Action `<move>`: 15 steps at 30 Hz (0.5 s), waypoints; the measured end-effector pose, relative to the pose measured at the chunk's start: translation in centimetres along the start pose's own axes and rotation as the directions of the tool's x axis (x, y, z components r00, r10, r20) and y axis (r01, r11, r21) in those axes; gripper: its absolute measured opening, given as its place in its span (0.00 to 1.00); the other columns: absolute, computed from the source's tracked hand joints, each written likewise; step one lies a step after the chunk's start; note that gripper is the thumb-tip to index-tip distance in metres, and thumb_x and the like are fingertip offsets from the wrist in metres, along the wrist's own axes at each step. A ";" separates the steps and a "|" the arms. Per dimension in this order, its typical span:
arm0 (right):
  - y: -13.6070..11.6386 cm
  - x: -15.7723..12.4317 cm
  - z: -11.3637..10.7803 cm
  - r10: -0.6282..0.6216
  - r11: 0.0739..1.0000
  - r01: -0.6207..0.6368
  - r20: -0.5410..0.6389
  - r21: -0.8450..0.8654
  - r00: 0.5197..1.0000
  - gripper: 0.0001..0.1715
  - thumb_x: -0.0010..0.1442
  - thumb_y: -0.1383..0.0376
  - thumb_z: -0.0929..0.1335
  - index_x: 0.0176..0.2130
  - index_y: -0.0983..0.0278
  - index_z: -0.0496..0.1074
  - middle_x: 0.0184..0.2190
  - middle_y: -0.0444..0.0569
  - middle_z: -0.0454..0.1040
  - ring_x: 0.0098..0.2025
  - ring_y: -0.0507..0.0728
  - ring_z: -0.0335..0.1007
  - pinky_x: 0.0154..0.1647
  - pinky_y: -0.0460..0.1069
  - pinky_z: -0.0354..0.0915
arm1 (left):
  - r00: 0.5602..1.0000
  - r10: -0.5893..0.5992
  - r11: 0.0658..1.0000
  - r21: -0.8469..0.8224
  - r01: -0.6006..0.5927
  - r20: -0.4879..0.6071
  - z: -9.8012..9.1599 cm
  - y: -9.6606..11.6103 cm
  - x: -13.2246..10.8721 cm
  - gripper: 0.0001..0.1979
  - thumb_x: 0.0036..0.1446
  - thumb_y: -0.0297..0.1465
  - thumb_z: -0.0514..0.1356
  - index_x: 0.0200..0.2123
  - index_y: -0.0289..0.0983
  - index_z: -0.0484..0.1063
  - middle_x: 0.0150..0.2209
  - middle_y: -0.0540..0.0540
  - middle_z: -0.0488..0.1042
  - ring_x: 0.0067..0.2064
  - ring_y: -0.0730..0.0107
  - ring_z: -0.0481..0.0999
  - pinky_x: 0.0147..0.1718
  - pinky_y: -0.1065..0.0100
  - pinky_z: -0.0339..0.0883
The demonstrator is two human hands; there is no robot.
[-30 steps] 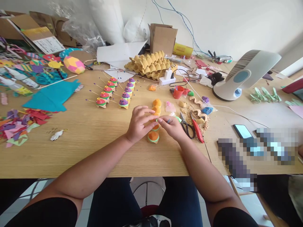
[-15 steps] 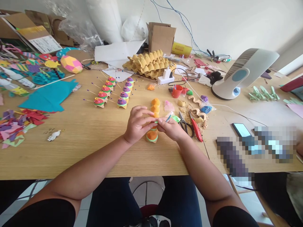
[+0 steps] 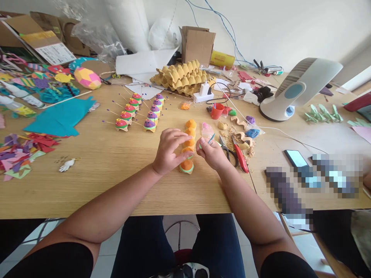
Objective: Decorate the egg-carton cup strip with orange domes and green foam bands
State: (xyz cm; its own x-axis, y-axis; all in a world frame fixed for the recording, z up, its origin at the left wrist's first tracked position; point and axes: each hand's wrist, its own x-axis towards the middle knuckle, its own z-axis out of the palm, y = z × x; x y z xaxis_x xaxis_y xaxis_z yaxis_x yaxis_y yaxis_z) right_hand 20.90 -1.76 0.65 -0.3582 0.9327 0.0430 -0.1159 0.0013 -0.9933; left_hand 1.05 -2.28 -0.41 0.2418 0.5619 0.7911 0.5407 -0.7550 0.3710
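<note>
A strip of egg-carton cups [image 3: 186, 165] topped with orange clay stands between my hands, with pale green round the base of the front cup. My left hand [image 3: 169, 150] is open at the strip's left side, thumb and fingers spread apart over its middle cups. Whether the thumb touches a cup I cannot tell. To the right of the strip, my right hand [image 3: 213, 155] is closed round a thin blue modelling tool [image 3: 211, 137] whose end sticks up past the thumb. A bit of green clay [image 3: 200, 146] shows at its fingertips.
Scissors [image 3: 228, 152] and a red-handled cutter [image 3: 240, 156] lie just right of my right hand. Two finished caterpillar strips [image 3: 149, 124] with pins stand at the left. Farther back are a red cup [image 3: 216, 112], stacked egg trays [image 3: 182, 79] and a white fan [image 3: 298, 90].
My hands, pinched together above the strip before, have come apart. The right hand has drawn back to the right with the blue tool, and the left fingers have opened.
</note>
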 end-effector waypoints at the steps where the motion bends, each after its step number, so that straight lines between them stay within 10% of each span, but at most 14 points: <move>1: 0.1 0.0 0.0 -0.022 1.000 0.022 -0.006 -0.016 1.000 0.33 0.60 0.36 0.67 0.24 0.61 0.67 0.14 0.38 0.55 0.20 0.50 0.48 0.26 0.49 0.47 | 1.000 0.000 1.000 0.000 0.000 0.000 0.0 0.0 0.0 0.22 0.58 0.49 0.66 0.52 0.45 0.76 0.47 0.42 0.78 0.55 0.52 0.72 0.59 0.48 0.64; 15: -0.3 -0.5 1.4 -0.087 0.971 0.078 -0.030 -0.226 0.996 0.36 0.55 0.34 0.70 0.21 0.63 0.69 0.15 0.40 0.62 0.20 0.49 0.54 0.24 0.49 0.50 | 0.993 0.109 0.991 -0.078 -0.112 -0.039 0.5 0.5 0.0 0.13 0.55 0.39 0.71 0.43 0.44 0.80 0.43 0.45 0.80 0.52 0.55 0.72 0.56 0.48 0.67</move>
State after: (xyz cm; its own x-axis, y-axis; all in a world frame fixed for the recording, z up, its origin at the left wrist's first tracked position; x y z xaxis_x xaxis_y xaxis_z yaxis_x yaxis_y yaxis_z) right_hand 19.80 -2.76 1.11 -0.3184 0.9396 0.1260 0.0691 0.1556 -0.9854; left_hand 1.71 -2.47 -0.43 0.2678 0.4625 0.8452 0.4458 -0.8372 0.3168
